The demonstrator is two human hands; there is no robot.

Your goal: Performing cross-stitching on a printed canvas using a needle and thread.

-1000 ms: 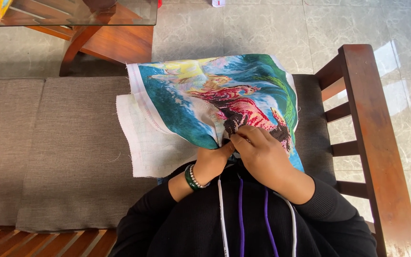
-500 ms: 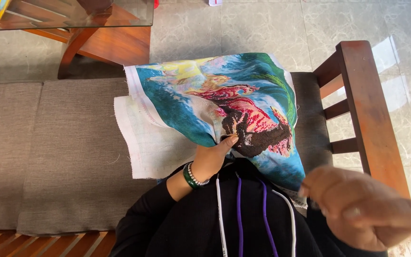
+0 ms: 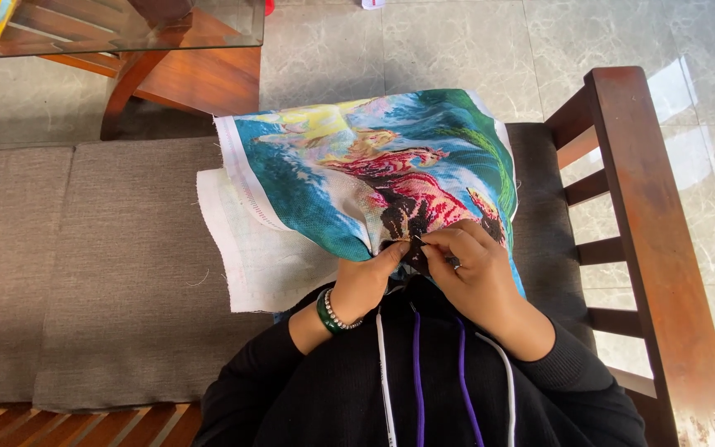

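Note:
A colourful embroidered canvas (image 3: 349,165) with blue, yellow, red and green stitching lies over my lap and the grey sofa cushion (image 3: 109,273). My left hand (image 3: 366,281), with a green and beaded bracelet at the wrist, pinches the canvas's near edge from below. My right hand (image 3: 469,265) rests on the dark stitched patch, fingertips pinched together on a thin needle (image 3: 418,240) next to my left thumb. The two hands touch. My black sleeves and purple and white cords fill the bottom of the view.
A wooden armrest (image 3: 647,232) with slats runs along the right side of the sofa. A glass-topped wooden table (image 3: 167,41) stands at the top left on a pale tiled floor (image 3: 473,50). Wooden slats show at the bottom left.
My right hand, pulled far out to the lower right half a second ago, has come back to the canvas beside the left thumb. The left hand kept its hold.

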